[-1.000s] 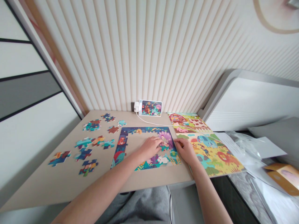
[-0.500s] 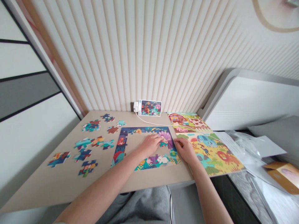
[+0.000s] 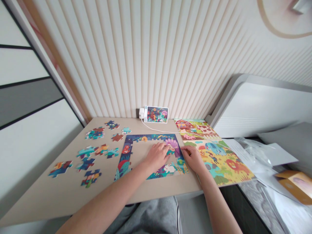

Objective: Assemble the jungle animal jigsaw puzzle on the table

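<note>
A jigsaw puzzle point(image 3: 125, 149) lies on the table, its dark blue border joined around a bare middle. My left hand point(image 3: 158, 156) rests over the right part of that middle, fingers spread, touching pieces beside the purple peacock area point(image 3: 172, 143). At the puzzle's right edge lies my right hand point(image 3: 192, 157), its thumb and fingertips close together against the border; anything between them is too small to make out. Loose pieces are spread on the left, among them a brown one point(image 3: 117, 137), a teal one point(image 3: 112, 153) and a blue-orange one point(image 3: 60, 168).
A picture card point(image 3: 157, 114) leans on the wall beside a white charger point(image 3: 141, 113), whose cable runs right. Two finished puzzles, a farm point(image 3: 185, 125) and a safari one point(image 3: 227, 156), lie at the right. Beyond the table are papers, a plastic bag and an orange box point(image 3: 296, 185).
My left hand has shifted slightly down, and its fingers have spread over the pieces. My right hand stays at the puzzle's right edge. The view has tilted slightly.
</note>
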The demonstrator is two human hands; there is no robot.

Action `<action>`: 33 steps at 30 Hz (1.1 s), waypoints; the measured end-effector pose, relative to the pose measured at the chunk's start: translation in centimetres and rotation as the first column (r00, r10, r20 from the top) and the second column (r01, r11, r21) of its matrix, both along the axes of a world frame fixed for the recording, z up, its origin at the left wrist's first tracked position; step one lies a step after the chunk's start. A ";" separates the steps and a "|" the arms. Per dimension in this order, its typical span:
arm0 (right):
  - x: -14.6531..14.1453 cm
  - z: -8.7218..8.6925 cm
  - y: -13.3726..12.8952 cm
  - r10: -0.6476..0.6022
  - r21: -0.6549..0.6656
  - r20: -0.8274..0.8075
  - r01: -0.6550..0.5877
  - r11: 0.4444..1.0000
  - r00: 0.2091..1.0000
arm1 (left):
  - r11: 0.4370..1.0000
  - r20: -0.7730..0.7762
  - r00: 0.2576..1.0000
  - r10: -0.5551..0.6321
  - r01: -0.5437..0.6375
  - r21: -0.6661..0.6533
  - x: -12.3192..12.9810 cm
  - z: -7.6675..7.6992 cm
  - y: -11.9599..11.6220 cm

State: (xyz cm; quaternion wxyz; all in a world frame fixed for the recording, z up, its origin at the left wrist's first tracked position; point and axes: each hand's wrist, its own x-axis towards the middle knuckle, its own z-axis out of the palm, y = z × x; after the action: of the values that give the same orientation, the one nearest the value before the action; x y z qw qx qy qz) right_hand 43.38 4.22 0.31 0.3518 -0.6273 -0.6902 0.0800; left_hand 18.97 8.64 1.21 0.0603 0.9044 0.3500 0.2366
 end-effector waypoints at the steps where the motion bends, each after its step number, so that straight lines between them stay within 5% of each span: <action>1: 0.0 0.0 0.0 0.000 -0.001 0.001 0.000 1.000 1.000 | 1.000 0.008 1.000 0.010 -0.010 -0.014 0.1 -0.2 0.3; 33: 0.3 -0.6 0.2 0.003 0.002 0.001 -0.003 1.000 1.000 | 0.999 -0.203 0.979 0.012 -0.004 0.042 0.7 -0.3 0.5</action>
State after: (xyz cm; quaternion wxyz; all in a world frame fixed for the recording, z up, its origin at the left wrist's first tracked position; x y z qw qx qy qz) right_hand 43.70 4.43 -0.24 0.3519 -0.6260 -0.6914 0.0796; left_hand 19.65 9.15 0.94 0.0047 0.9234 0.3531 0.1506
